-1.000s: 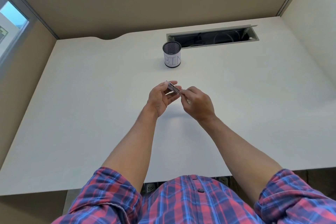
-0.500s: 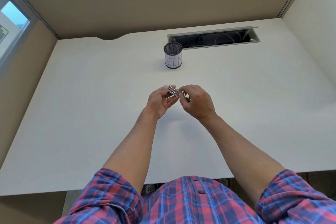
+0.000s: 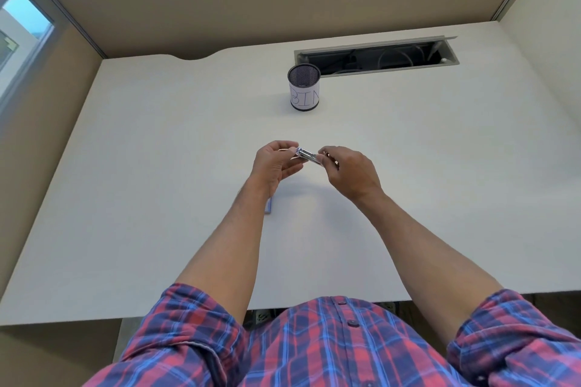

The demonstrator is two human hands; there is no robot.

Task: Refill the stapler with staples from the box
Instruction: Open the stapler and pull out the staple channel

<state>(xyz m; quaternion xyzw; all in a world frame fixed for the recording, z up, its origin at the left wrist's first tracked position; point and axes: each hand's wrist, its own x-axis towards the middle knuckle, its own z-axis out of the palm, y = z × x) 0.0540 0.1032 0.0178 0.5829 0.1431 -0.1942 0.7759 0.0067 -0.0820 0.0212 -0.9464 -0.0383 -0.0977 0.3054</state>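
Note:
A small metal stapler (image 3: 307,156) is held in the air above the middle of the white desk (image 3: 157,166). My left hand (image 3: 274,166) grips its left end, thumb on top. My right hand (image 3: 350,173) pinches its right end with curled fingers. Whether the stapler is opened I cannot tell. A corner of a small box (image 3: 269,206) shows on the desk under my left forearm; the rest of it is hidden.
A black mesh cup (image 3: 304,87) with a paper label reading BIN stands at the back centre. Behind it lies an open cable slot (image 3: 377,56) in the desk. Beige partition walls close the desk at the back and both sides.
My two hands have drawn slightly apart along the stapler, so more of its metal body shows between them. The view has tilted a little.

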